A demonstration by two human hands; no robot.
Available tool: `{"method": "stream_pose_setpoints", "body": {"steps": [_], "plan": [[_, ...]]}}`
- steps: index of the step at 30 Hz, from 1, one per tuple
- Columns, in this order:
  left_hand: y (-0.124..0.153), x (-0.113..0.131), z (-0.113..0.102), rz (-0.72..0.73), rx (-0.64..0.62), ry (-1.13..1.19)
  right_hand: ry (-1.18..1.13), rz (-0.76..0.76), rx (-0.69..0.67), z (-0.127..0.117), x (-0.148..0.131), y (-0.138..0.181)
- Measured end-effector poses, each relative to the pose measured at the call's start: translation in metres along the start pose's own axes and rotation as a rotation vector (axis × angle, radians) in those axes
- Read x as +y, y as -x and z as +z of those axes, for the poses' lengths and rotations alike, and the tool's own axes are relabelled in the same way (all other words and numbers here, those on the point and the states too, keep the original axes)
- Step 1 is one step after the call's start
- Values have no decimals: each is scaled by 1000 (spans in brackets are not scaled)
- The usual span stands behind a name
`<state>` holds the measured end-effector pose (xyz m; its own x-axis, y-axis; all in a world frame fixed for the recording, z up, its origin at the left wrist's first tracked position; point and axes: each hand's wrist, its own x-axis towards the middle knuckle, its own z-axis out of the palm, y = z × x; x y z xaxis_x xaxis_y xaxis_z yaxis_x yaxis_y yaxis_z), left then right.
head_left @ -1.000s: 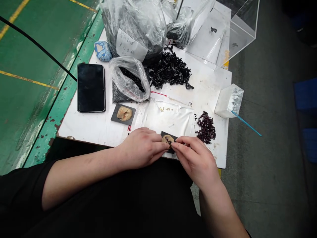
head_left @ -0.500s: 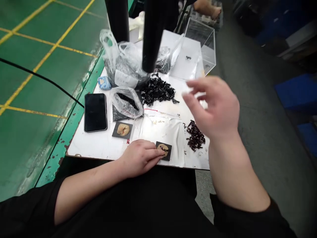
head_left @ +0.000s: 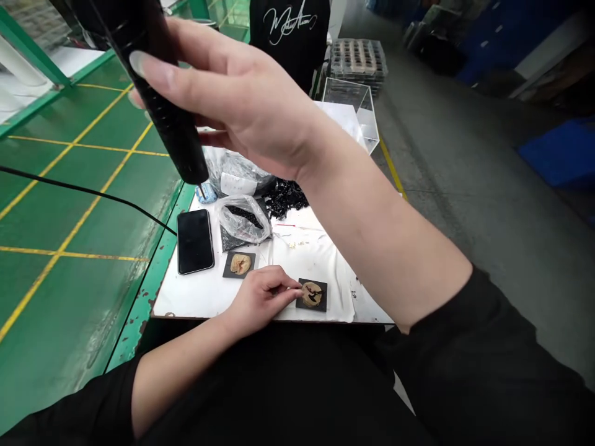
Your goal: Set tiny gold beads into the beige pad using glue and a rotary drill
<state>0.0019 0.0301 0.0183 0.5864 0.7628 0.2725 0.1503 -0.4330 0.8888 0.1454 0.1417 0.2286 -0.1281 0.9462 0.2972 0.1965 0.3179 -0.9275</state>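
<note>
My right hand (head_left: 242, 93) is raised high in front of the camera, its fingers wrapped round a long black tool (head_left: 162, 105) that hangs from above, tip down. My left hand (head_left: 263, 296) rests at the near edge of the white table (head_left: 195, 297), fingertips pinched against a small dark pad (head_left: 312, 295) that bears a tan blob with a small black part on it. A second dark pad with a tan blob (head_left: 239, 264) lies a little to the left.
A black phone (head_left: 195, 241) lies at the table's left. Behind it are plastic bags of black parts (head_left: 244, 221), a loose heap of black parts (head_left: 286, 198) and a clear box (head_left: 356, 102). A person in a black shirt (head_left: 290, 31) stands beyond. Green floor lies left.
My right hand has risen from the pad to head height and closed on the hanging black tool. The view has tilted up. My left hand stays at the pad.
</note>
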Motion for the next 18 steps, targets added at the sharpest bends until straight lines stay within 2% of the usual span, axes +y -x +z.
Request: {"method": "stream_pose_setpoints", "body": {"steps": [4, 8, 10, 16, 18], "plan": [[0, 0, 0, -21, -2, -3, -52, 6, -90, -20, 16, 60], [1, -1, 0, -44, -20, 4, -208, 12, -219, -35, 38, 83], [1, -2, 0, -30, -25, 12, -282, -3, -171, -36, 49, 98], [1, -3, 2, 28, -40, 55, -337, -104, 196, -23, 71, 165], [0, -4, 3, 41, -49, 69, -395, -18, 190, -20, 72, 178]]}}
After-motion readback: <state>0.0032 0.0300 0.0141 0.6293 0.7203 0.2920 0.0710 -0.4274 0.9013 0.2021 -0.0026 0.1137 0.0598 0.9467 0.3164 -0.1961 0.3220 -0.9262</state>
